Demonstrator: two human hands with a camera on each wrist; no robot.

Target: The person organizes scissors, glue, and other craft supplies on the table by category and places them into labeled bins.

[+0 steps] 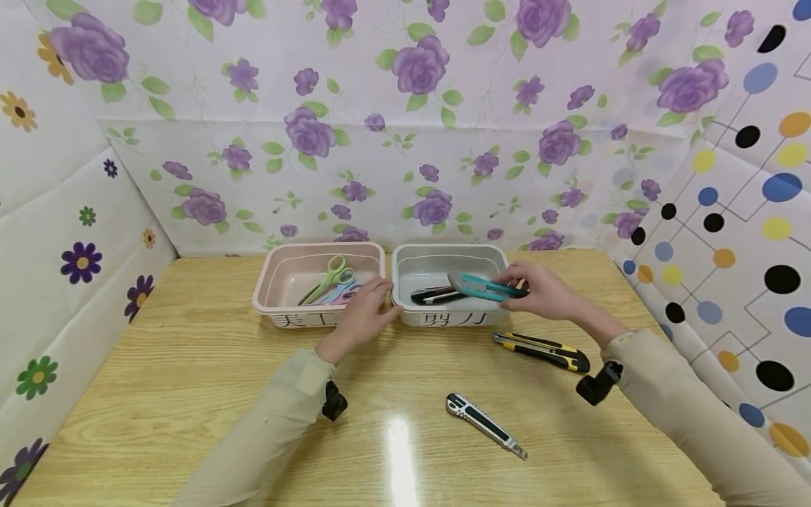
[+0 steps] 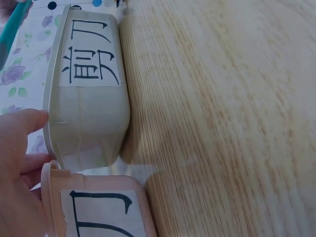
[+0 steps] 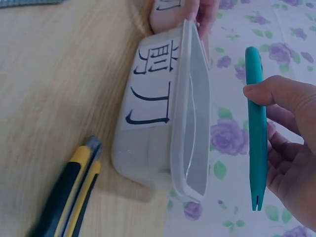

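My right hand point(image 1: 535, 289) grips a teal utility knife point(image 1: 481, 287) over the grey bin point(image 1: 503, 253). In the right wrist view the teal knife point(image 3: 256, 133) stands edge-on, with the thumb against its side. A black utility knife point(image 1: 437, 295) lies inside the grey bin. My left hand point(image 1: 366, 313) rests at the adjoining corners of the grey bin and the pink bin point(image 1: 266, 296). In the left wrist view its thumb touches the grey bin's rim point(image 2: 47, 103), with other fingertips by the gap between the bins.
Green scissors point(image 1: 331, 279) and other pastel scissors point(image 1: 342, 292) lie in the pink bin. A yellow-black utility knife point(image 1: 543, 351) and a silver-black one point(image 1: 484, 424) lie on the wooden table point(image 1: 190, 394). Labels with characters mark both bin fronts. Patterned cloth point(image 1: 405, 162) stands behind and at the sides.
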